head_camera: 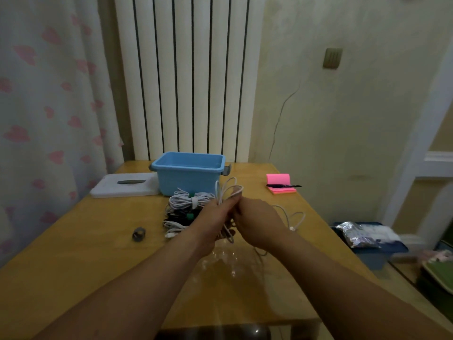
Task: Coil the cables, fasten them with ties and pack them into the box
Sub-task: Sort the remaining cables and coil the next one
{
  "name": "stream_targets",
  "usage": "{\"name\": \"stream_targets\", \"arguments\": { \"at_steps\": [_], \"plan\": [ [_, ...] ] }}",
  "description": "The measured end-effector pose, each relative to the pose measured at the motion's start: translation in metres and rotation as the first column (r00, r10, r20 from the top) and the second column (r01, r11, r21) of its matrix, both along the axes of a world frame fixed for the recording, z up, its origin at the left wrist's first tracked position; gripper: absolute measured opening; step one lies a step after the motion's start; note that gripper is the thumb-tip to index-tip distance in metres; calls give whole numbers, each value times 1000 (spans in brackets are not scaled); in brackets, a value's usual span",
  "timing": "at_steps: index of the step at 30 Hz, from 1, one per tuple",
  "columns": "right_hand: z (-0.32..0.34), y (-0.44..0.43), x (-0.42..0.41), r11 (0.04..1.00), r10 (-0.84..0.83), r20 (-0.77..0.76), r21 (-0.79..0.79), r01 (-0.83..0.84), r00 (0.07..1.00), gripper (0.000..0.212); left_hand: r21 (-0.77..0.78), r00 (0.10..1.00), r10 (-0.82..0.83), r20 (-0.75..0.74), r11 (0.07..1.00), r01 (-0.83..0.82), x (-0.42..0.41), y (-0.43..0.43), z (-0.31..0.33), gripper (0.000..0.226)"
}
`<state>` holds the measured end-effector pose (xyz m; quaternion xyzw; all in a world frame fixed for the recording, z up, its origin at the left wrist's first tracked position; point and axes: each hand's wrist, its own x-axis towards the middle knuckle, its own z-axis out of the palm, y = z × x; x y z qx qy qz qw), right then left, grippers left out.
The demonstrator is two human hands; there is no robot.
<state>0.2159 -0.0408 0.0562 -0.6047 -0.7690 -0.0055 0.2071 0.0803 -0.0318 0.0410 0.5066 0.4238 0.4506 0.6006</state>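
Head — L hand, R hand on cable

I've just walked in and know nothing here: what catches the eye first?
Mid-table, the left hand grips a half-coiled white cable and the right hand holds it too. Behind them, tied cable bundles lie before an open blue box; pink sticky notes sit far right.

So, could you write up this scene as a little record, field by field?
Activity: coiling a white cable above the table
Left hand: grips the cable's loops
Right hand: holds the cable beside the left hand
Loose end: trails rightward on the table
Finished: tied bundles piled before the blue box
Box: open, no cable visible inside
Lid: white lid left of the box
Other: pink sticky notes under a pen; small grey roll
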Motion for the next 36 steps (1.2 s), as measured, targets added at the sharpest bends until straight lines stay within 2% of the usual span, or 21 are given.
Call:
{"name": "stream_targets", "arguments": {
  "at_steps": [2, 5, 7, 9, 11, 14, 16, 17, 20, 22, 23, 24, 26, 28, 30, 32, 33, 36],
  "plan": [
    [2, 0, 2, 1000, 12, 84, -5, -12, 996, 23, 21, 999, -25, 20, 999, 25, -2, 1, -3, 45],
    [2, -5, 1, 998, 57, 317, -20, -54, 947, 15, 78, 1000, 11, 3, 997, -11, -5, 5, -8, 26],
    [-2, -10, -3, 996, 80, 396, 7, -90, 915, 14, 91, 999, 50, 8, 995, -51, -4, 6, -8, 25],
    [-3, -11, -3, 996, 66, 356, 31, -83, 932, 16, 83, 996, 70, 54, 994, -74, -2, 5, -2, 30],
    [-2, -9, 3, 999, 41, 281, -7, -40, 959, 20, 36, 978, 97, 183, 994, -106, -6, 8, 5, 31],
    [-6, -6, 15, 1000, 16, 222, -11, -14, 975, 23, -119, 863, 123, 490, 990, -74, -15, 15, 14, 28],
    [-6, -8, 17, 999, 32, 229, 18, -37, 973, 25, -190, 799, 158, 580, 980, -57, -18, 17, 14, 27],
    [-5, -9, 16, 997, 48, 263, 39, -60, 964, 27, -201, 803, 169, 572, 978, -62, -20, 17, 13, 27],
    [-3, -12, 19, 992, 62, 423, 74, -103, 904, 35, -129, 898, 148, 414, 986, -103, -32, 24, 13, 29],
    [-5, -9, 31, 998, 52, 461, 15, -66, 886, 36, -36, 965, 147, 218, 989, -143, -46, 28, 19, 30],
    [-6, -8, 39, 998, 54, 429, -36, -43, 902, 35, 30, 985, 147, 94, 988, -150, -53, 28, 22, 30],
    [-5, -7, 45, 994, 65, 339, -104, -31, 939, 36, 111, 989, 137, -50, 985, -131, -59, 25, 26, 31],
    [-1, -7, 50, 979, 93, 25, -185, -87, 995, 37, 269, 930, 104, -354, 963, -5, -60, 15, 30, 31],
    [7, -4, 44, 972, 128, -218, -164, -166, 967, 33, 303, 835, 14, -551, 935, 185, -50, 6, 30, 28],
    [16, 0, 35, 958, 167, -346, -164, -234, 923, 22, 250, 795, -152, -587, 900, 357, -37, 1, 24, 21],
    [20, 3, 31, 938, 193, -419, -187, -292, 887, 19, 235, 780, -236, -579, 868, 437, -30, -2, 17, 18],
    [21, 5, 32, 930, 181, -463, -205, -304, 867, 17, 239, 779, -236, -582, 865, 441, -30, -2, 14, 22],
    [20, 6, 42, 914, 111, -601, -250, -318, 791, 17, 237, 810, -223, -542, 885, 402, -37, -2, 10, 52]
  ]
}}
